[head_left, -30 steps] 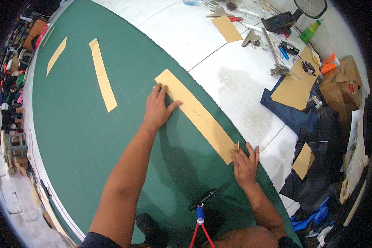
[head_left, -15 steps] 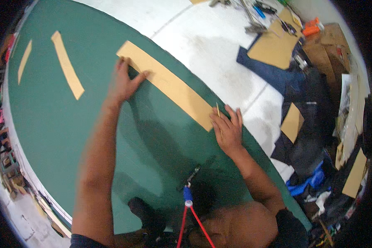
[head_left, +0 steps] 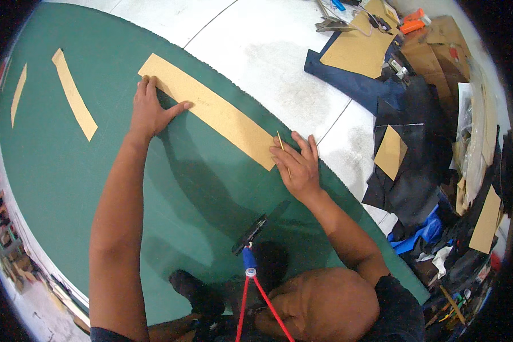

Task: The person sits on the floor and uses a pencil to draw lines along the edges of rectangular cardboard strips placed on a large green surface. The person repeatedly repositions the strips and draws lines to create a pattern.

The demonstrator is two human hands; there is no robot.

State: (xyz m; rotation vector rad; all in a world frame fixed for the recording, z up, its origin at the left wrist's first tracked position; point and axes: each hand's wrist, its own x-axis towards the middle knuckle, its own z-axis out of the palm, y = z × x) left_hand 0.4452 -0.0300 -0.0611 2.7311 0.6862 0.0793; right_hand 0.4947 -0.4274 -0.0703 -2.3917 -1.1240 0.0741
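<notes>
A long tan cardboard-like strip (head_left: 216, 111) lies slantwise on a large green sheet (head_left: 97, 188). Near its far left end is my left hand (head_left: 152, 111), fingertips and thumb spread and touching the strip's near edge. At the strip's other end rests my right hand (head_left: 299, 165). A thin yellowish stick (head_left: 281, 145) passes between the fingers of that hand, pointing upward; its exact kind is unclear. The fingertips touch the end of the strip.
Two narrower tan strips, one curved (head_left: 75, 94) and one slim (head_left: 19, 95), lie at the left. Dark fabric (head_left: 407, 148), tan pieces (head_left: 359, 48), an orange tool (head_left: 414, 21) and a cardboard box (head_left: 436, 51) crowd the right. A red lanyard (head_left: 243, 308) hangs low in front.
The whole view has shifted, so most things appear farther left. Both hands stay at the two ends of the strip, and the stick is still in my right hand.
</notes>
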